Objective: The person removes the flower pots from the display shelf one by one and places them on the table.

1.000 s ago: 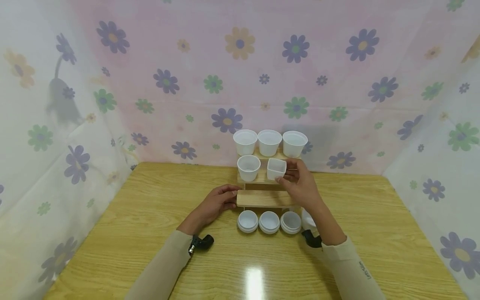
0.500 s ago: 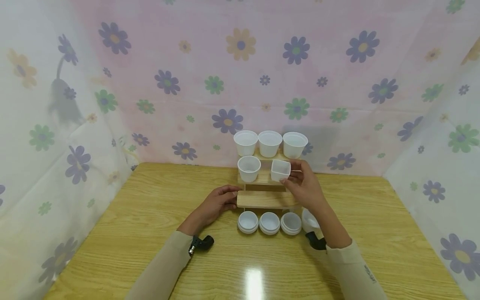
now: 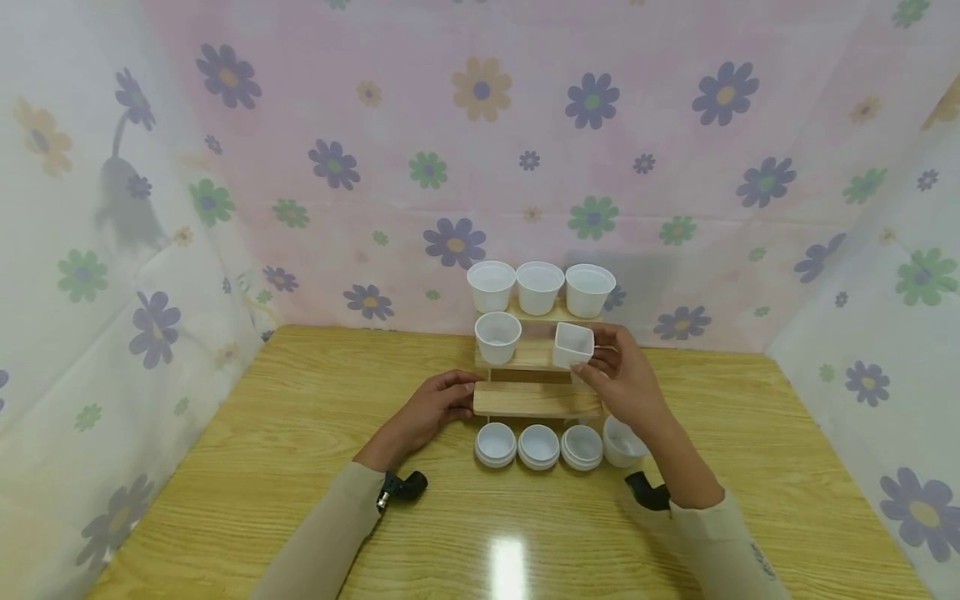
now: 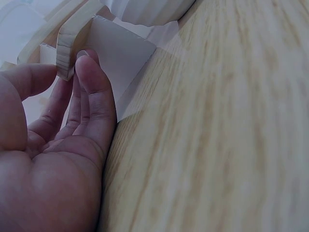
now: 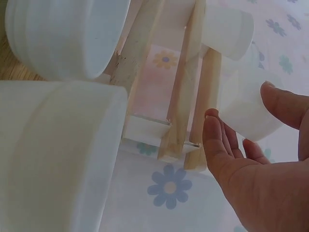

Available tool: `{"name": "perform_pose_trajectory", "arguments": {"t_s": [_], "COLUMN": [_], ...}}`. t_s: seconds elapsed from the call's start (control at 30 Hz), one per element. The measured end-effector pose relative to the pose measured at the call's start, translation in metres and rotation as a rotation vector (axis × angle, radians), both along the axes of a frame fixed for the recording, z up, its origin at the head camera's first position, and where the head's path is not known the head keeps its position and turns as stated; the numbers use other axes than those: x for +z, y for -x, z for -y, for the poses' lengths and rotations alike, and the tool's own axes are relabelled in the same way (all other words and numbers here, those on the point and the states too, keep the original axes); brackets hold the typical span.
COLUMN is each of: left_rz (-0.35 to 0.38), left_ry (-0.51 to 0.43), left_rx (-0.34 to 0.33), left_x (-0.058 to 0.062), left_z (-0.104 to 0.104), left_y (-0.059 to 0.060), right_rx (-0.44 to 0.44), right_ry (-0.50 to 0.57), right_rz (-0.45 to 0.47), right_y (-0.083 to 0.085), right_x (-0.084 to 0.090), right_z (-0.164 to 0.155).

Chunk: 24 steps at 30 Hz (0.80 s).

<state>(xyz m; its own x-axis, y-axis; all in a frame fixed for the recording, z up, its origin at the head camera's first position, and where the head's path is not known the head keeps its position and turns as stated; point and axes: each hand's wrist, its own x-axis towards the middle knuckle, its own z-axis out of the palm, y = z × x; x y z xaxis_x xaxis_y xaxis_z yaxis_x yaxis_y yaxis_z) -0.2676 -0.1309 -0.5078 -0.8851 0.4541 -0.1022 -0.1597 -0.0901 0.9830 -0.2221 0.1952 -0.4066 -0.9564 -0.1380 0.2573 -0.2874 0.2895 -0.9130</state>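
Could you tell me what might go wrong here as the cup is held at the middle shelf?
The right hand pinches the white cup squeezed out of round, tilted at the shelf's right end; it might tip off the wooden rack. The top-row cups stand close above and could be knocked. The left hand only touches the rack's edge, so it may shift.

Likely a makeshift recording booth rather than a lived-in room. Walled on three sides by thin flowered cloth [image 3: 480,150], pale pink at the back and whitish at the flanks, hung straight down to a wood-grain table [image 3: 247,467]. Furnished only with a small stepped wooden rack [image 3: 534,398] of white plastic cups [image 3: 538,286]. Lit from overhead, judging by the glare on the tabletop.
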Motion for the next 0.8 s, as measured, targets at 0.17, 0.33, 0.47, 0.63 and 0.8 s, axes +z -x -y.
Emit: {"name": "perform_pose_trajectory", "arguments": {"t_s": [0.17,0.33,0.47,0.63,0.8], "left_rz": [-0.003,0.0,-0.002,-0.006,-0.007], "left_ry": [0.007,0.011,0.009,0.009,0.008], "left_rx": [-0.005,-0.009,-0.01,-0.013,-0.017], "left_x": [0.001,0.001,0.002,0.001,0.0], "left_z": [0.001,0.0,0.0,0.001,0.001], "left_y": [0.0,0.0,0.0,0.0,0.001], "right_rx": [0.015,0.031,0.036,0.04,0.042], "right_ry": [0.001,0.018,0.018,0.028,0.036], "right_rz": [0.003,0.014,0.033,0.041,0.047], "right_y": [-0.004,-0.006,-0.008,-0.012,-0.014], "right_x": [0.0,-0.001,-0.002,-0.002,-0.004], "right_z": [-0.005,-0.01,-0.014,-0.019,-0.023]}}
